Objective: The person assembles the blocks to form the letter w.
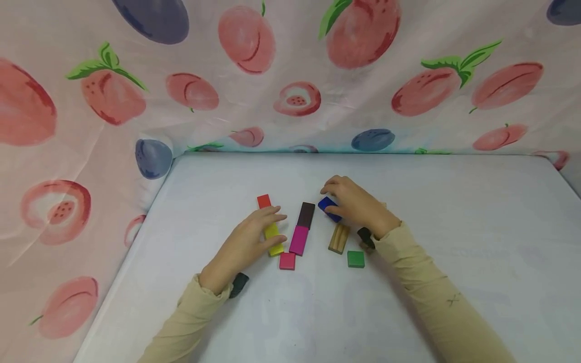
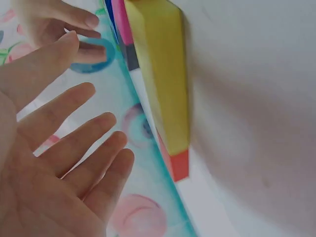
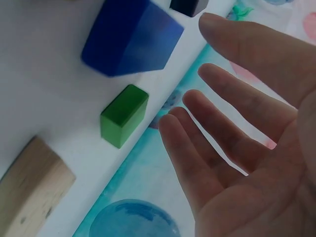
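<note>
Here are 2 bare hands, side by side over the white table [image 1: 476, 212]. The left hand [image 1: 247, 236] hangs above the yellow block [image 1: 272, 230], its fingers spread and relaxed, gripping nothing — the left wrist view shows clear space between fingertips and block. That yellow block lies end to end with a red block [image 1: 264, 200], which sits on the far side.

Over to the right hand [image 1: 360, 204]: thumb and fingers apart, loosely bent, nothing in their grasp. The blue block [image 1: 328, 203] lies at a slant beneath the thumb, close to the far end of a grooved wooden block [image 1: 339, 238]; whether those 2 touch, I can't tell.

Between the hands, a dark brown block [image 1: 306, 215] and a magenta block [image 1: 299, 240] join end to end in 1 straight row. A pinkish-red square block [image 1: 287, 261] sits at the near ends of the yellow and magenta pieces, and a square green block [image 1: 356, 259] lies in front of the grooved wood. The right wrist view adds an oblong green block [image 3: 123, 118] beyond the blue — and a plain wooden block [image 3: 37, 190] at lower left. Behind it all hangs a fruit-print sheet [image 1: 345, 101].
</note>
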`<state>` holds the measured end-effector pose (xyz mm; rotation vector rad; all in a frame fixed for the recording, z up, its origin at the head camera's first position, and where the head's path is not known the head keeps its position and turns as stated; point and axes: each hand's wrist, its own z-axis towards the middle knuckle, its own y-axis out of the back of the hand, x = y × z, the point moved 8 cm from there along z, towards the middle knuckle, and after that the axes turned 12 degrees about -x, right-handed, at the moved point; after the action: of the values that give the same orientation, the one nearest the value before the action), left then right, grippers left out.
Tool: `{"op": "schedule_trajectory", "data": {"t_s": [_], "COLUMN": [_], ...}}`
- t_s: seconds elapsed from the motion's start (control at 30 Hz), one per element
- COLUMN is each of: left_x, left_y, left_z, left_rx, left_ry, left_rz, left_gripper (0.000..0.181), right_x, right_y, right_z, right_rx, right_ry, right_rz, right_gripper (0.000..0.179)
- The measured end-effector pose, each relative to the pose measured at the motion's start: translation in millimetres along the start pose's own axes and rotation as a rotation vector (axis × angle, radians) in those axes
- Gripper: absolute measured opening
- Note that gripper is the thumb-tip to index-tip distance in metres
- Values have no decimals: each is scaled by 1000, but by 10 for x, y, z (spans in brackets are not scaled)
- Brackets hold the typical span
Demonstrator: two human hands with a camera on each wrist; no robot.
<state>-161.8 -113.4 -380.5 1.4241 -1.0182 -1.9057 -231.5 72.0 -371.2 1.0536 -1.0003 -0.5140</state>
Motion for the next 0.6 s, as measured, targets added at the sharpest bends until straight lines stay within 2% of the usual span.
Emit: {"op": "schedule_trajectory", "data": {"t_s": [0.23, 0.5, 0.6], "left_x": [-171, -339, -370], "left_y": [-93, -247, -285], "left_z": [30, 61, 72], "left_rx": [25, 50, 46], "left_ry": [-48, -186, -207], "left_rz": [-5, 74, 89], "left_gripper": [49, 53, 51], "right_x": [-100, -163, -201], "right_y": [21, 20, 29], "right_z": [10, 28, 35], "right_rx": [-21, -50, -65], "right_ry": [-20, 4, 4], "right_rz": [-2, -38, -53], "right_gripper": [36, 29, 25]}}
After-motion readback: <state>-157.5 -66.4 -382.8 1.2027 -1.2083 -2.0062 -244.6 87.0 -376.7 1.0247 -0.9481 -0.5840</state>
